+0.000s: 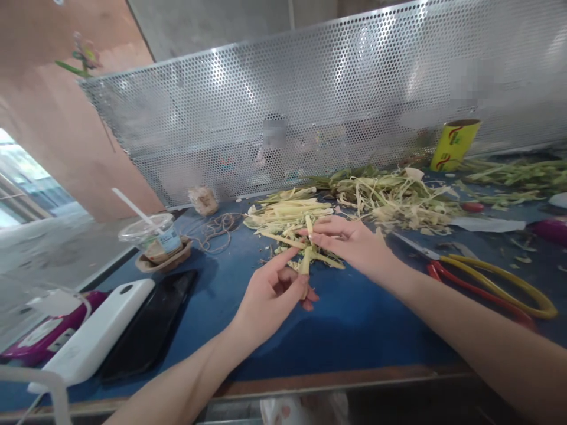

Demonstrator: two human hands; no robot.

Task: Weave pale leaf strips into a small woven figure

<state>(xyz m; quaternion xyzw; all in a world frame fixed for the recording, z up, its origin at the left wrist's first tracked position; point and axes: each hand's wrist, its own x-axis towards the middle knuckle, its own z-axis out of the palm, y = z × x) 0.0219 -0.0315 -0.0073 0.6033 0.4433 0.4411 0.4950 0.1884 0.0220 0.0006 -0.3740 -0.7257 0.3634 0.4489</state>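
Observation:
My left hand is closed around the lower end of a pale green plant stalk, which splits into several thin branches at its top. With thumb and fingertips my right hand pinches one upright branch of that stalk; the exact grip is partly hidden. Just beyond my hands lies a bundle of pale yellow-green strips. Behind my right hand spreads a tangled heap of stringy plant peelings. Scissors with one yellow and one red handle rest to the right of my right forearm, blades pointing toward the heap.
At left stand a lidded plastic cup with a straw, a black phone, a white power bank and a purple power strip. Loose twine lies behind. A yellow tube leans near the perforated metal panel.

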